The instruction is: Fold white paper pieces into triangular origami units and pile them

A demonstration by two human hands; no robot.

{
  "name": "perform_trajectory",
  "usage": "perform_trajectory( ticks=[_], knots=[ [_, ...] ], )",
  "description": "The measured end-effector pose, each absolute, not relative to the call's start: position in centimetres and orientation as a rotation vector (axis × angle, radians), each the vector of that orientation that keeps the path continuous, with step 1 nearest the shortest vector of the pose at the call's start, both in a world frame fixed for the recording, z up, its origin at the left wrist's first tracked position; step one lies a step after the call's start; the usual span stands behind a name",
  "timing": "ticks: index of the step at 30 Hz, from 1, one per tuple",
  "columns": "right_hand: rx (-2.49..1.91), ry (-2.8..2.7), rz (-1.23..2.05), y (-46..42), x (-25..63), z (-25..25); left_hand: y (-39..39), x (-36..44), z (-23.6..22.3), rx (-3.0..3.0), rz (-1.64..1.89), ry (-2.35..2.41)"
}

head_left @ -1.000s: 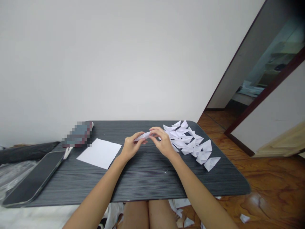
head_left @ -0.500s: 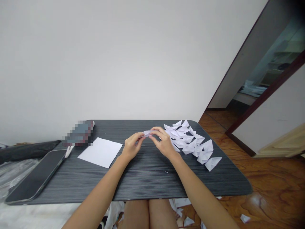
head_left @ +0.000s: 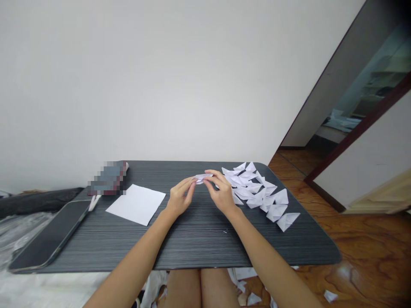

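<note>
Between the fingertips of both hands, above the dark table (head_left: pixel 192 248), is a small piece of folded white paper (head_left: pixel 203 178). My left hand (head_left: pixel 180 196) pinches its left end with thumb and fingers. On the other end, the thumb and fingers of my right hand (head_left: pixel 221 191) are closed. The finer folds are too small to make out. Just beyond my right hand lies a pile of folded white paper pieces (head_left: pixel 255 188). Left of my left hand, a white sheet of paper (head_left: pixel 136 204) rests flat on the table.
A phone-like dark slab (head_left: pixel 51 235) lies along the table's left edge. Behind it sits a blurred dark red-edged object (head_left: pixel 109 177) with a white strap. A white wall (head_left: pixel 199 85) stands behind the table. Paper scraps (head_left: pixel 253 298) lie on the wooden floor.
The folded paper has turned a little and shows more of its surface, with its right end higher. The fingers of both hands have shifted slightly on it.
</note>
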State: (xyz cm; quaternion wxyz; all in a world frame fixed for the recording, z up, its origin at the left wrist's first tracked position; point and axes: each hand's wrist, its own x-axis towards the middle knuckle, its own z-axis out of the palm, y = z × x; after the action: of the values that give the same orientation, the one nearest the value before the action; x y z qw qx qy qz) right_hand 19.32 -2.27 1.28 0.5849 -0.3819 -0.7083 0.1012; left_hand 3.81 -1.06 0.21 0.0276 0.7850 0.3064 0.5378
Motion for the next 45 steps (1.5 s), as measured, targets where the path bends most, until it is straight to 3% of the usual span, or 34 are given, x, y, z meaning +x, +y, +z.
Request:
perform_trajectory(
  ticks=[9, 14, 21, 33, 45],
  knots=[
    [-0.928, -1.583, 0.371, -2.3, 18.9, 1.1, -1.3, 4.7, 0.4, 2.028, 1.62, 0.994],
    [-0.953, -1.332, 0.675, -1.8, 18.8, 0.9, -1.4, 4.8, 0.7, 1.923, 1.602, 1.018],
    [-0.95, -1.345, 1.032, -1.0, 19.2, 0.6, -1.3, 4.7, 0.7, 1.899, 1.508, 1.008],
    [-0.892, -1.114, 1.374, -0.7, 19.7, 0.4, -1.4, 4.8, 0.7, 2.001, 1.373, 0.995],
    [-0.912, -1.048, 1.401, -0.9, 19.4, 0.5, -1.3, 5.0, 0.6, 2.07, 1.344, 0.995]
  ],
)
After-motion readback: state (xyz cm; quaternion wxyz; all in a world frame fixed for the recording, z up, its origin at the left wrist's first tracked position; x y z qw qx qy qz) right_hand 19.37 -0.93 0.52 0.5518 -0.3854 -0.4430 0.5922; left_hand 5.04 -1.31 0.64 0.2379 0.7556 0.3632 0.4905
